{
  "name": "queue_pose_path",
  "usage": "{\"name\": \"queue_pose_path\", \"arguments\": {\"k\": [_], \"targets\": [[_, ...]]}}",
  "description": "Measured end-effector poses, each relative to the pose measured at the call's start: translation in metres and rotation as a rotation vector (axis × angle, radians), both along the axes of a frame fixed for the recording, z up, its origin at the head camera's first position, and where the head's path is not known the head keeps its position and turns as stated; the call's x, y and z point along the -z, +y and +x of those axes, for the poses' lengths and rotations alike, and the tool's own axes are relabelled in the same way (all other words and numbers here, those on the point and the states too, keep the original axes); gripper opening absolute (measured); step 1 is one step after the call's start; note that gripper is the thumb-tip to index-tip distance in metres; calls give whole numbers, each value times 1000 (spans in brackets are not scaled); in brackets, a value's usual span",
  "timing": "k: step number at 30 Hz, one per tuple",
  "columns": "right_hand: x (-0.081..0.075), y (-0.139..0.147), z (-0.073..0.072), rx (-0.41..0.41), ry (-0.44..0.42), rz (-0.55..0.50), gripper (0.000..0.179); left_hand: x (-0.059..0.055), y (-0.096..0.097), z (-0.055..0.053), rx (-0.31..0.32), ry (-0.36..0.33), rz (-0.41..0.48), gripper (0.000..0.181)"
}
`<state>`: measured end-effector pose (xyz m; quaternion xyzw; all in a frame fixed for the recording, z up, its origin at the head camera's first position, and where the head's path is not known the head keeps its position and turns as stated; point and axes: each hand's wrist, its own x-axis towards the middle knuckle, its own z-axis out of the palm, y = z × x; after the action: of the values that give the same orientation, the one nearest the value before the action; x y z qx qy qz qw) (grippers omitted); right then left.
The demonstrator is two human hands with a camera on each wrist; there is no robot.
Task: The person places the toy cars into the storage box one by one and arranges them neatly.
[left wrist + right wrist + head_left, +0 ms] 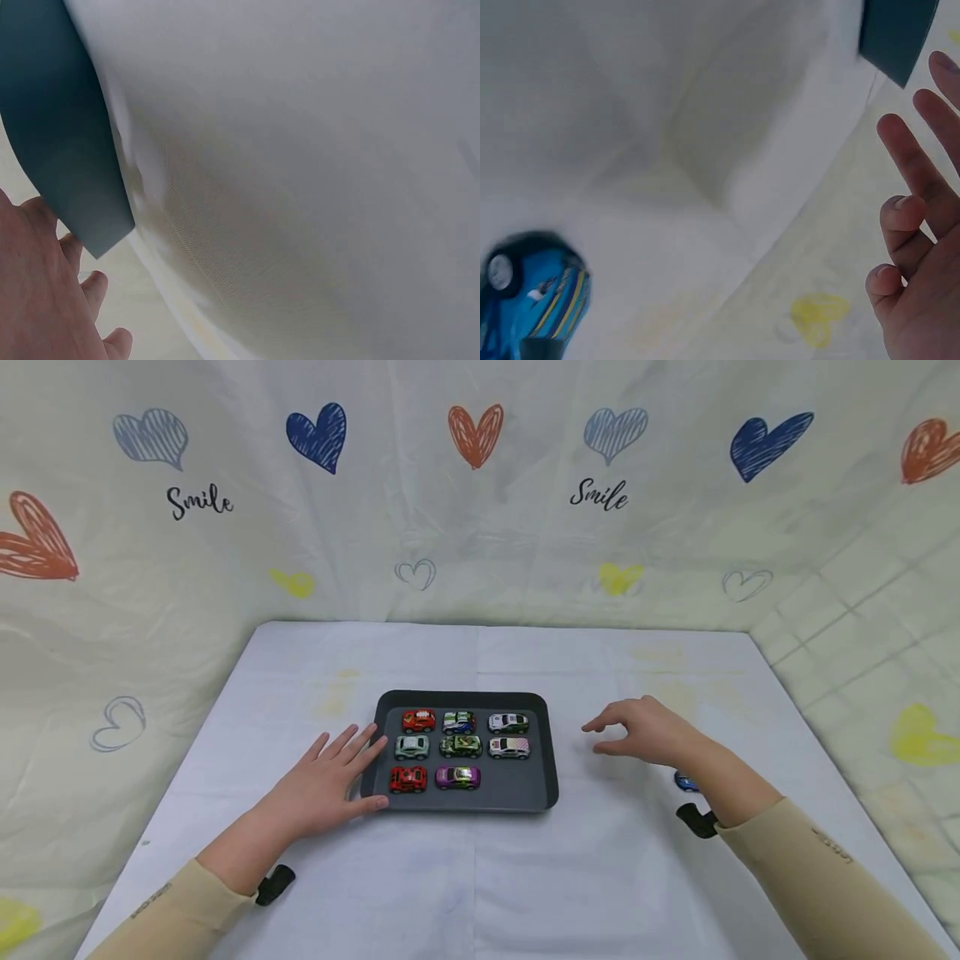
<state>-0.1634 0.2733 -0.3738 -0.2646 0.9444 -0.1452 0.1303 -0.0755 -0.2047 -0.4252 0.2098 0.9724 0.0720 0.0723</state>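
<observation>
A dark grey tray (517,789) lies mid-table with several toy cars in three rows, among them a purple toy car (457,777) and a camouflage one (461,746). My left hand (318,789) spreads its fingers over the tray's left edge; the left wrist view shows the hand (45,292) beside the tray's wall (67,135). To the right of the tray my right hand (645,729) hovers above the cloth, fingers loosely bent and holding nothing. A blue toy car (685,782) sits partly hidden under the right forearm; the right wrist view shows its striped body (544,296).
A white cloth covers the table (480,885). Behind it hangs a pale curtain (525,527) printed with hearts. Each wrist wears a small black camera, one of them at the left sleeve (276,885). The tray's bottom-right spot (510,779) shows bare surface.
</observation>
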Motion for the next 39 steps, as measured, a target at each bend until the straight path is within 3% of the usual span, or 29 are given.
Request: {"name": "queue_pose_path", "arguments": {"k": [8,19,27,34,39], "targets": [[3,47,14,68,-15,29,33,1,-1,0,8,19,9,92],[4,97,27,158,-98,71,39,-1,1,-1,-2,-8,-12,93],[8,120,35,200,-132,101,43,0,1,-1,-7,-6,-4,92],[16,131,38,210,-168,109,43,8,-2,-4,-10,-5,-34,94],[21,135,39,207,-169,94,43,4,0,-2,-5,3,-13,94]]}}
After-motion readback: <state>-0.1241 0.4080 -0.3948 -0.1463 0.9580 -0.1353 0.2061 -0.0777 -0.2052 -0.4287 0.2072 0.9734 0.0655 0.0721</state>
